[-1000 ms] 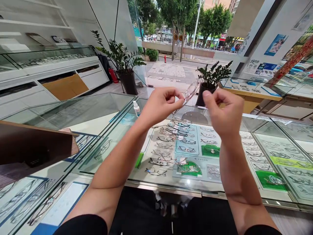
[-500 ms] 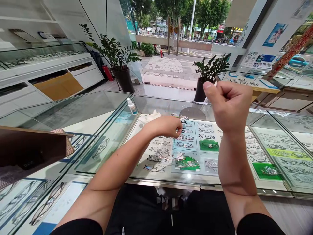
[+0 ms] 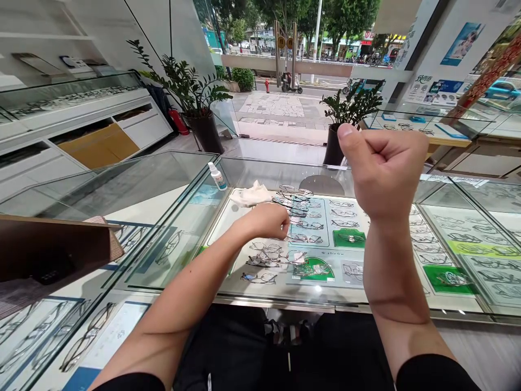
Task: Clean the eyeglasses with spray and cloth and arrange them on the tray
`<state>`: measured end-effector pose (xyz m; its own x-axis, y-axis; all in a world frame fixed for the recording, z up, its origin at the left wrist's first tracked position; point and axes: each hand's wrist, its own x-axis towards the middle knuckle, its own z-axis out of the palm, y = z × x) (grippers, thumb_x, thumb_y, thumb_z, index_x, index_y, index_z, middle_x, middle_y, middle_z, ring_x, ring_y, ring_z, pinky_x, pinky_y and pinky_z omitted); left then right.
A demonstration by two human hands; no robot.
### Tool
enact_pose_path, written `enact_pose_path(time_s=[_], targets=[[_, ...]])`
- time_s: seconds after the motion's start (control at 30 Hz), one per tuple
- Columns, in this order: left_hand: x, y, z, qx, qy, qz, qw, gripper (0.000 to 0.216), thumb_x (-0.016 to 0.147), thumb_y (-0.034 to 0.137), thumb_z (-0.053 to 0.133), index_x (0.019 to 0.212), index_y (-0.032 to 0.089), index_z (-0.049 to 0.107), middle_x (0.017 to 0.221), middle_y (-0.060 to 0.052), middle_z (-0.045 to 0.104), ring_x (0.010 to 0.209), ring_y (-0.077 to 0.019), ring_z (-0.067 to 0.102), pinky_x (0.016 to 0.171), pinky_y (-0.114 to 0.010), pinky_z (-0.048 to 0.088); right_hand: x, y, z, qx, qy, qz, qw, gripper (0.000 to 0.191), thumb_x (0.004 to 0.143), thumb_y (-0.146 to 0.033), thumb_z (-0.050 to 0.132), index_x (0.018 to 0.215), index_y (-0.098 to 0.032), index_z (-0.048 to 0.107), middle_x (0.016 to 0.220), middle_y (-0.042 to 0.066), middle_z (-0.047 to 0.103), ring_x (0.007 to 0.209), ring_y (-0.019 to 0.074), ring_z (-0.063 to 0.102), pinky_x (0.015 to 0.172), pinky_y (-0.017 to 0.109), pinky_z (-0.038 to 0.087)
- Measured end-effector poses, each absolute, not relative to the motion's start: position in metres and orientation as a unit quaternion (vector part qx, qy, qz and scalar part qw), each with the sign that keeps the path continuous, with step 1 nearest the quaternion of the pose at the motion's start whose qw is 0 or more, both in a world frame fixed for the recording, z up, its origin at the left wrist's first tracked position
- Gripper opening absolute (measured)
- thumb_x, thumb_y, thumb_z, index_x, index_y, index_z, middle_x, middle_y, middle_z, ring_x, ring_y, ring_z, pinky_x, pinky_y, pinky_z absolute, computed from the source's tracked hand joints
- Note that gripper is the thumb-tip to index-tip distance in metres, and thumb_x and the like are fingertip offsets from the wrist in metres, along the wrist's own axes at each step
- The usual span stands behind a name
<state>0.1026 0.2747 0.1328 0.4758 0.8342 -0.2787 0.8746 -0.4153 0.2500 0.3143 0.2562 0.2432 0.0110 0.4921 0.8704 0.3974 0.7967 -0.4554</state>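
Observation:
My left hand (image 3: 266, 220) is closed in a fist, held over the glass display counter (image 3: 277, 296) with its knuckles to the right. Nothing shows in it. Just beyond it lie a crumpled cream cloth (image 3: 254, 194) and a cluster of eyeglasses (image 3: 295, 203). More eyeglasses (image 3: 258, 277) sit in rows below and to the right of this hand. My right hand (image 3: 386, 171) is raised higher, also a fist, the thumb resting along its upper left side. No object is visible in it. Its palm side is partly hidden.
A white spray bottle (image 3: 217, 176) stands at the counter's far left corner. On the left, a brown box-like object (image 3: 44, 260) juts in. Potted plants (image 3: 201, 117) flank a glass door. Green display cards (image 3: 349, 237) lie among the frames.
My left fist has shifted left and slightly towards me, uncovering more of the cloth and eyeglasses. My right fist has risen a little and turned slightly. Outside, a scooter has come into view.

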Motion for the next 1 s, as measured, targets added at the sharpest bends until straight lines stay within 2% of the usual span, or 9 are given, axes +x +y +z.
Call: enact_pose_path(time_s=[0.2,0.33,0.43,0.53,0.63,0.73,0.9,1.0], targets=[[0.106,0.276,0.129,0.843,0.502,-0.099,0.167,0.015,0.074,0.023,0.070,0.078,0.026,0.084,0.082,-0.005,0.080,0.073,-0.0226,0.067,0.063,-0.032,0.036,0.311,0.258,0.241,-0.295,-0.704,0.072,0.642,0.069,0.103,-0.033,0.073,0.058,-0.024,0.021,0.060,-0.006,0.015,0.056,0.0107,0.025,0.055,0.032,0.023],[0.104,0.277,0.126,0.839,0.501,-0.113,0.177,0.016,0.074,0.026,0.071,0.081,0.026,0.086,0.084,-0.005,0.081,0.074,-0.0223,0.068,0.061,-0.032,0.035,0.309,0.258,0.240,-0.293,-0.710,0.072,0.636,0.068,0.102,-0.027,0.072,0.057,-0.024,0.022,0.060,-0.006,0.016,0.056,0.0104,0.026,0.055,0.031,0.022],[0.099,0.280,0.130,0.836,0.503,-0.100,0.196,0.017,0.077,0.033,0.073,0.084,0.027,0.087,0.084,-0.004,0.081,0.076,-0.0215,0.068,0.062,-0.031,0.035,0.308,0.257,0.239,-0.291,-0.714,0.064,0.634,0.067,0.102,-0.026,0.071,0.056,-0.023,0.023,0.060,-0.006,0.016,0.056,0.0096,0.024,0.054,0.031,0.020],[0.091,0.285,0.135,0.835,0.520,-0.035,0.177,0.022,0.084,0.039,0.069,0.089,0.028,0.087,0.087,-0.003,0.081,0.079,-0.0214,0.070,0.064,-0.031,0.036,0.307,0.257,0.239,-0.290,-0.713,0.062,0.635,0.067,0.102,-0.028,0.070,0.056,-0.023,0.022,0.059,-0.006,0.016,0.055,0.0091,0.021,0.054,0.030,0.019],[0.085,0.293,0.134,0.829,0.546,0.006,0.121,0.023,0.085,0.036,0.069,0.098,0.028,0.087,0.092,-0.004,0.082,0.085,-0.0232,0.071,0.067,-0.032,0.037,0.306,0.257,0.238,-0.294,-0.712,0.060,0.635,0.066,0.102,-0.029,0.070,0.056,-0.023,0.024,0.059,-0.006,0.016,0.055,0.0093,0.020,0.053,0.031,0.018],[0.082,0.301,0.125,0.823,0.560,-0.006,0.095,0.023,0.084,0.033,0.070,0.099,0.028,0.087,0.095,-0.005,0.082,0.091,-0.0254,0.073,0.070,-0.031,0.039,0.305,0.256,0.237,-0.298,-0.716,0.060,0.628,0.065,0.102,-0.029,0.071,0.056,-0.023,0.025,0.060,-0.006,0.016,0.056,0.0092,0.020,0.053,0.031,0.018],[0.082,0.309,0.115,0.824,0.558,-0.003,0.100,0.022,0.086,0.030,0.068,0.096,0.026,0.087,0.095,-0.006,0.083,0.090,-0.0252,0.072,0.070,-0.032,0.040,0.304,0.255,0.238,-0.308,-0.722,0.063,0.617,0.064,0.103,-0.035,0.070,0.058,-0.024,0.025,0.060,-0.006,0.015,0.056,0.0095,0.015,0.052,0.032,0.013],[0.082,0.310,0.117,0.829,0.547,-0.006,0.115,0.021,0.086,0.029,0.069,0.095,0.027,0.088,0.094,-0.005,0.083,0.086,-0.0232,0.072,0.069,-0.031,0.040,0.303,0.254,0.238,-0.308,-0.724,0.065,0.613,0.065,0.102,-0.032,0.069,0.058,-0.024,0.022,0.059,-0.006,0.016,0.056,0.0097,0.015,0.052,0.033,0.013]])
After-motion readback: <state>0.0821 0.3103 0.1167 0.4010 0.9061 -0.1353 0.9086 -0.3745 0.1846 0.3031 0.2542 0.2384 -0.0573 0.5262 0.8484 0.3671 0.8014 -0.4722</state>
